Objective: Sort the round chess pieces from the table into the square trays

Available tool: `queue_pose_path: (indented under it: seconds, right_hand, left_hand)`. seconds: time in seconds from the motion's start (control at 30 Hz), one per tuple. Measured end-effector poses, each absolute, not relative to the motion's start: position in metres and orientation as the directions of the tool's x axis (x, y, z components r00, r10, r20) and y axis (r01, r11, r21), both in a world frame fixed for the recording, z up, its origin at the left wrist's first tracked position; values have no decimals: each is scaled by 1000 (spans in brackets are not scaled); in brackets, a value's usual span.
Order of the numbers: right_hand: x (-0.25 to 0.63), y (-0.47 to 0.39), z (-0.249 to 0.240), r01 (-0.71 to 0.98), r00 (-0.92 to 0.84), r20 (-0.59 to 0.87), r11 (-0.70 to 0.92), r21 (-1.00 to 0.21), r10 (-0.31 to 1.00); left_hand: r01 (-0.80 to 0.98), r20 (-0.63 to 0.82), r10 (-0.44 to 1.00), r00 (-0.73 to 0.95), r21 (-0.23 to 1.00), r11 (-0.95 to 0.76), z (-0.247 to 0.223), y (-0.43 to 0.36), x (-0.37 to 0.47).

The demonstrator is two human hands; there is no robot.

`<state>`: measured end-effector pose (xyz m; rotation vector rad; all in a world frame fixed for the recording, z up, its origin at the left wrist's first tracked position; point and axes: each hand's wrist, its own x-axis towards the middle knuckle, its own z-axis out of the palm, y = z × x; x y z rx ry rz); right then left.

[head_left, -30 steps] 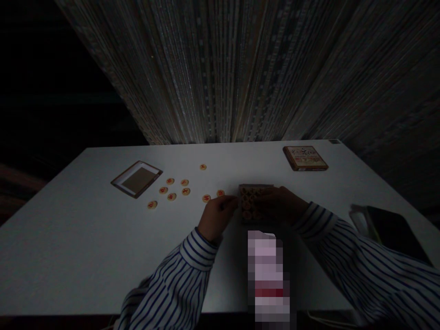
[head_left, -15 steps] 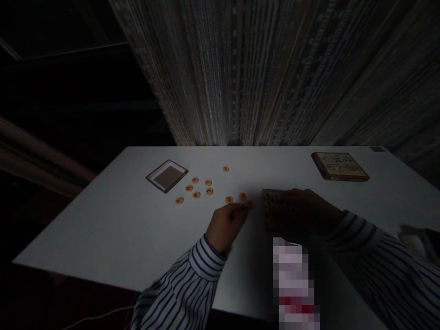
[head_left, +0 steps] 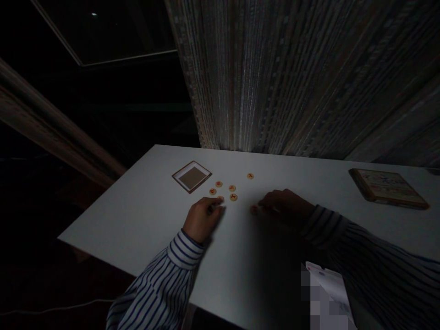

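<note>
Round wooden Chinese chess pieces (head_left: 233, 197) with red characters lie scattered on the white table. My left hand (head_left: 202, 219) has its fingers curled in a pinch on one piece (head_left: 220, 199), which is partly covered by the fingertips. To its right, my right hand (head_left: 283, 204) reaches across in shadow, its fingertips closed at the edge of another piece (head_left: 254, 209). The box of pieces is hidden beneath the dark right hand and sleeve. One piece (head_left: 250, 176) lies apart, farther back.
A shallow open box lid (head_left: 175, 178) rests at the back left. At the far right lies a flat box with a printed cover (head_left: 388, 188). String curtains (head_left: 257, 91) hang behind the table (head_left: 137, 206). A pale, partly blurred object (head_left: 330, 286) shows at the front edge.
The view has turned left. My left hand has moved left to the group of pieces. My right hand has left the box's side and reached left to a loose piece.
</note>
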<state>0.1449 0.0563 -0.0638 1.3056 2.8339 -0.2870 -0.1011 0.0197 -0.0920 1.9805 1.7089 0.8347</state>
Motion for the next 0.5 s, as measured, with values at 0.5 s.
queue_pose_path:
  seconds: [0.5]
  right_hand:
    - [145, 64, -56, 780, -625, -167, 604, -160, 762]
  left_hand:
    - [950, -24, 981, 191, 258, -178, -82, 105, -53]
